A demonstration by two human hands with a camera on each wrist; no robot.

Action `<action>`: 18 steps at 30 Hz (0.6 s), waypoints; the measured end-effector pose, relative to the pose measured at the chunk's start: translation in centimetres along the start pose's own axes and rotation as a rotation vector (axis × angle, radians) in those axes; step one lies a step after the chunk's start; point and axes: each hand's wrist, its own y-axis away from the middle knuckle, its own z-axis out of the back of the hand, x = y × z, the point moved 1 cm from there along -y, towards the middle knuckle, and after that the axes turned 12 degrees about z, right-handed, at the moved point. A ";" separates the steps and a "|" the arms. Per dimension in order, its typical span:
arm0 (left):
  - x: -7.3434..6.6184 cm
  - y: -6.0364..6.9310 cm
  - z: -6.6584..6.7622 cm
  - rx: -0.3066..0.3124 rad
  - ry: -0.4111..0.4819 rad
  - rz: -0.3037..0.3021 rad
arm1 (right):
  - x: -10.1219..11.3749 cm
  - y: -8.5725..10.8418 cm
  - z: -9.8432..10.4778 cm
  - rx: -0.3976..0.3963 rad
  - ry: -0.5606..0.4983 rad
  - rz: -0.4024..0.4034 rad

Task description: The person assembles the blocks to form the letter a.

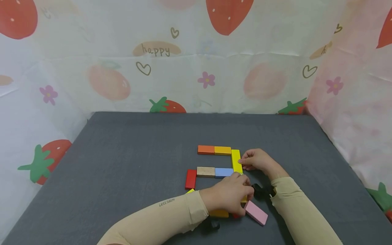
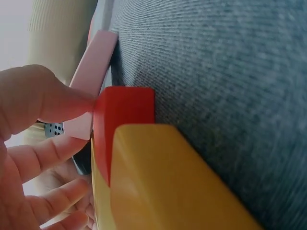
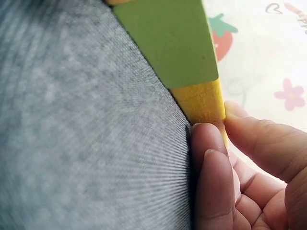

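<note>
My left hand (image 1: 228, 192) is over the lower end of a block outline and pinches the near end of a pink block (image 1: 256, 213) between thumb and index finger. That block lies slanted beside a red block (image 2: 129, 103) and an amber block (image 2: 163, 177). Farther up, my right hand (image 1: 258, 163) holds the edge of an upright-running yellow block (image 1: 235, 157), thumb on top and curled fingers at its outer side. A green block (image 3: 172, 43) adjoins that yellow one in the right wrist view; the left hand mostly hides this spot in the head view.
An orange block (image 1: 206, 149) and an amber block (image 1: 222, 150) form the top row. Below lie a wooden block (image 1: 206, 172), a blue block (image 1: 223, 173) and a red block (image 1: 190, 179). Everything rests on a dark grey cloth (image 1: 128, 163), with printed curtains (image 1: 183, 88) around it.
</note>
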 end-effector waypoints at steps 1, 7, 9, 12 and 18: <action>0.0 -0.1 -0.1 0.004 -0.001 0.002 | 0.0 0.0 0.0 -0.001 0.000 0.000; 0.0 -0.3 -0.5 0.025 0.000 0.001 | 0.0 0.0 0.0 -0.011 0.003 0.002; 0.0 -0.3 -0.6 0.032 0.000 0.001 | 0.0 0.0 0.0 -0.012 0.007 0.000; -0.1 -0.2 -0.7 0.037 -0.008 0.003 | 0.0 0.0 0.0 -0.016 0.012 0.000; -0.3 0.0 -0.6 0.019 -0.001 0.006 | -0.1 0.0 0.0 -0.010 0.010 0.003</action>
